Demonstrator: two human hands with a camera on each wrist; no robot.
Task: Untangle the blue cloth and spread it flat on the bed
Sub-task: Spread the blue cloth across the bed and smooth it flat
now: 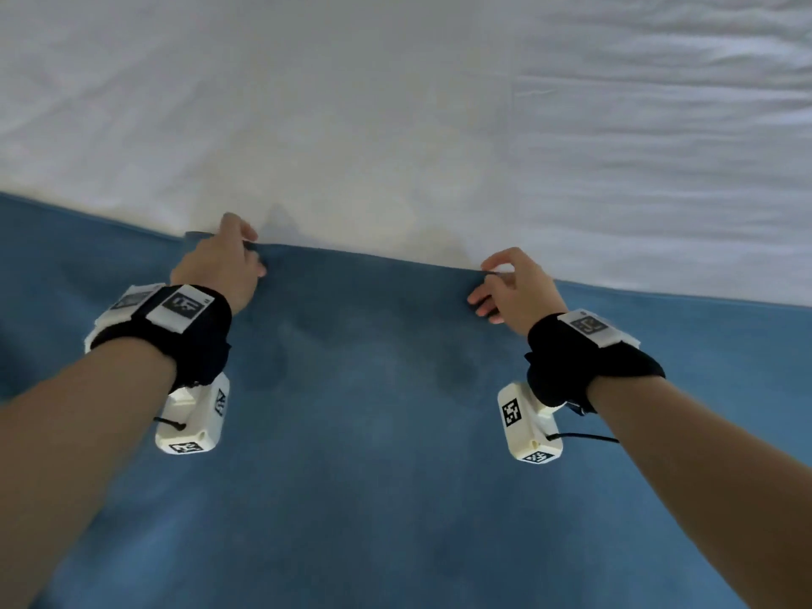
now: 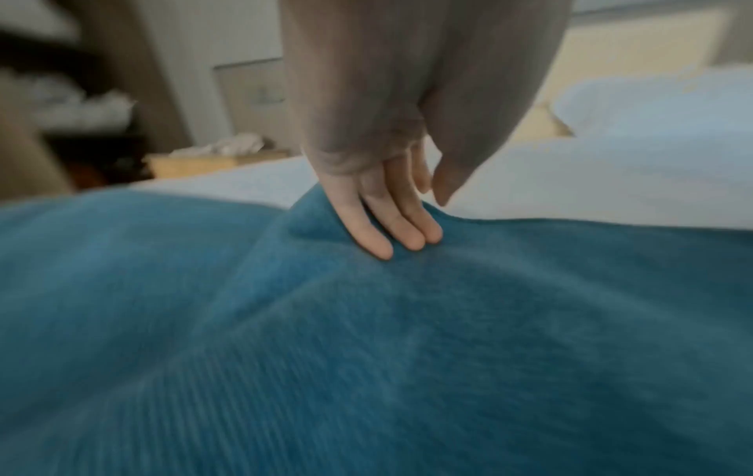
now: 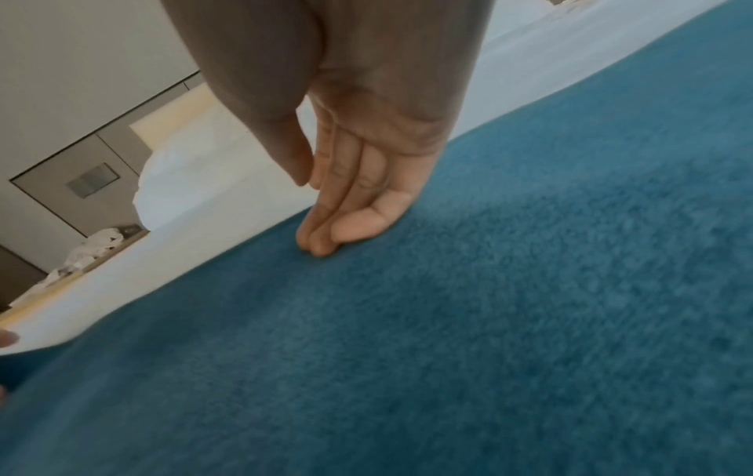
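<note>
Two hands: left hand [image 1: 219,265] and right hand [image 1: 509,285] each pinch the far hem.
Blue cloth [image 1: 373,454]: untangled, spread over white bed [image 1: 395,103].
Remaining: ripples near left fingers [image 2: 383,222].

Beyond the fingers [image 1: 246,232], bare white bed [image 1: 395,125] sheet is seen lying open, unobstructed. Between both sets of fingers, the blue cloth [image 1: 373,432] edge is raised slightly. Wrinkled bedding [image 1: 681,81] is heaped far right of them.

The blue cloth [image 1: 395,454] lay opened wide over the white bed [image 1: 439,103], fuzzy and softly rumpled, its far edge running from nine toward three o'clock.
</note>
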